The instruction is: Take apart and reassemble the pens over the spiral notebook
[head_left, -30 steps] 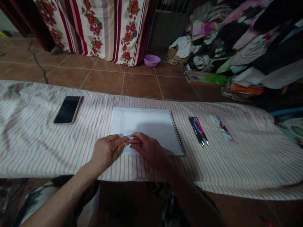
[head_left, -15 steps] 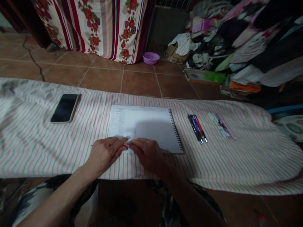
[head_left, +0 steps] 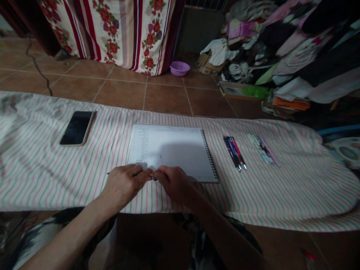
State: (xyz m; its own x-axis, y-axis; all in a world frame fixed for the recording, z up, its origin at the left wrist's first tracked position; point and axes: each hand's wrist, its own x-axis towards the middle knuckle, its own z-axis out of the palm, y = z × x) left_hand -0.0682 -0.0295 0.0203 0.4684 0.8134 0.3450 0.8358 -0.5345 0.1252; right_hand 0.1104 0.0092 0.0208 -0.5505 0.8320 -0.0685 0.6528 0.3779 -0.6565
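A white spiral notebook [head_left: 174,150] lies open on a striped cloth [head_left: 281,187] spread over a low surface. My left hand [head_left: 125,183] and my right hand [head_left: 173,183] meet at the notebook's near left corner, fingertips pinched together. A thin dark pen [head_left: 112,173] pokes out to the left of my left hand, and a small reddish tip shows between the two hands. Both hands are closed on this thin thing. How each finger grips it is hidden.
A dark phone [head_left: 76,128] lies on the cloth to the left. Several pens [head_left: 234,152] and a patterned pen or case [head_left: 264,150] lie right of the notebook. Beyond are tiled floor, a floral curtain [head_left: 123,30], a purple bowl [head_left: 180,68] and piled clothes [head_left: 275,48].
Both hands slid a little toward me, off the page to the notebook's near edge. The view shifted slightly. The pinch between the hands stays.
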